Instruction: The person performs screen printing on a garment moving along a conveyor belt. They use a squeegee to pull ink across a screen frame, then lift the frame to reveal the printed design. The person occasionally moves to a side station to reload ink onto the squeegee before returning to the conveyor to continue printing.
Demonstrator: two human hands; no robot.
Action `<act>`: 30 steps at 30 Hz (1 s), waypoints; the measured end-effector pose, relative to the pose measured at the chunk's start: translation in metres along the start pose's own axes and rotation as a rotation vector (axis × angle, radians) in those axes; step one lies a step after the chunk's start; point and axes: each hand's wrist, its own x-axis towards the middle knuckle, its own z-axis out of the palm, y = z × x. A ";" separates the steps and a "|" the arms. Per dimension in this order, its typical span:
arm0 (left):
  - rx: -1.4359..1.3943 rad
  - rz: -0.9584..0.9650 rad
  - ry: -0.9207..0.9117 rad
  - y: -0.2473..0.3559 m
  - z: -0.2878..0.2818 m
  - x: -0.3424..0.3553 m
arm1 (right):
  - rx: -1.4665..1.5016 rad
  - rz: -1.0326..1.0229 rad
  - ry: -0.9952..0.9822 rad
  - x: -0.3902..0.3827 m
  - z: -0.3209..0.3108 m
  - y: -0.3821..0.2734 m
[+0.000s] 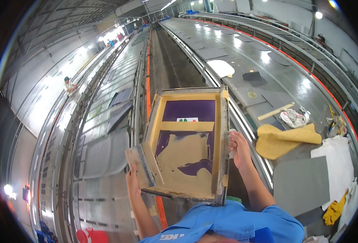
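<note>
There is only one view, from a camera on the person's head. It looks down and forward, very close to the wooden printing frame with tan paste (187, 146), and maybe all the way down the long grey tables (243, 56)

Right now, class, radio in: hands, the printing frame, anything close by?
Left hand grips squeegee at screen frame corner. Right hand clamps frame's right rail. Frame held between tables; yellow cloth lies right.

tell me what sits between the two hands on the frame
In the head view, between the left hand and right hand lies the frame's purple mesh, smeared with tan ink, and a squeegee by the left hand.
</note>
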 end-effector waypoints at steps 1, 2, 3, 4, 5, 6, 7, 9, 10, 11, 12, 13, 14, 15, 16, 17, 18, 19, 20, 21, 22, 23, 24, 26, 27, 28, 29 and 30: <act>-0.033 0.030 -0.025 -0.001 0.006 0.017 | -0.017 -0.009 -0.018 0.016 0.007 -0.002; -0.056 0.030 -0.049 -0.014 0.010 0.032 | -0.045 0.003 -0.015 0.034 0.003 0.002; -0.065 0.013 -0.017 -0.030 0.007 0.048 | -0.071 0.021 -0.020 0.051 0.004 0.007; -0.071 -0.005 0.019 -0.047 -0.004 0.063 | -0.109 0.043 0.009 0.058 0.017 0.007; -0.077 -0.028 0.045 -0.066 -0.016 0.076 | -0.104 0.032 -0.024 0.071 0.022 0.010; -0.097 -0.065 0.040 -0.089 -0.036 0.088 | -0.105 0.025 -0.053 0.080 0.025 0.011; -0.119 -0.089 0.051 -0.109 -0.057 0.108 | -0.098 0.024 -0.102 0.097 0.033 0.015; -0.169 -0.149 0.048 -0.126 -0.048 0.138 | -0.124 0.091 -0.066 0.134 0.048 0.025; -0.207 -0.160 0.060 -0.130 -0.049 0.146 | -0.130 0.108 -0.073 0.149 0.055 0.031; -0.241 -0.182 0.069 -0.125 -0.045 0.149 | -0.125 0.119 -0.081 0.158 0.059 0.036; -0.217 -0.164 0.048 -0.114 -0.037 0.158 | -0.119 0.127 -0.093 0.174 0.067 0.041; -0.194 -0.147 0.027 -0.102 -0.029 0.167 | -0.113 0.135 -0.105 0.189 0.072 0.046; -0.172 -0.125 0.012 -0.089 -0.022 0.177 | -0.123 0.128 -0.116 0.207 0.079 0.049; -0.148 -0.118 0.027 -0.075 -0.007 0.184 | -0.135 0.122 -0.127 0.225 0.085 0.053; -0.124 -0.109 0.036 -0.061 0.016 0.190 | -0.147 0.111 -0.136 0.240 0.089 0.053; -0.104 -0.098 0.054 -0.051 0.030 0.198 | -0.139 0.101 -0.145 0.254 0.098 0.054; -0.115 -0.093 0.040 -0.046 0.038 0.214 | -0.131 0.092 -0.152 0.268 0.106 0.055; -0.125 -0.090 0.025 -0.042 0.045 0.232 | -0.124 0.082 -0.156 0.281 0.113 0.054; -0.136 -0.074 0.015 -0.032 0.053 0.253 | -0.115 0.100 -0.147 0.300 0.124 0.053; -0.139 -0.078 -0.015 -0.023 0.062 0.270 | -0.100 0.097 -0.136 0.312 0.131 0.053; -0.142 -0.084 -0.046 -0.012 0.072 0.286 | -0.084 0.093 -0.123 0.321 0.134 0.053; -0.145 -0.088 -0.073 -0.004 0.080 0.304 | -0.069 0.090 -0.115 0.335 0.139 0.053; -0.135 -0.065 -0.089 -0.005 0.088 0.327 | -0.071 0.074 -0.098 0.350 0.142 0.053; -0.112 -0.017 -0.123 -0.005 0.111 0.374 | -0.073 0.038 -0.061 0.379 0.144 0.052; -0.099 -0.016 -0.107 -0.001 0.123 0.390 | -0.056 0.029 -0.046 0.393 0.143 0.054; -0.086 -0.013 -0.089 0.002 0.136 0.404 | -0.040 0.019 -0.032 0.407 0.141 0.057; -0.071 -0.015 -0.076 0.007 0.148 0.415 | -0.024 0.009 -0.012 0.417 0.138 0.059; -0.068 0.008 -0.099 -0.005 0.144 0.437 | -0.038 0.010 0.005 0.424 0.138 0.059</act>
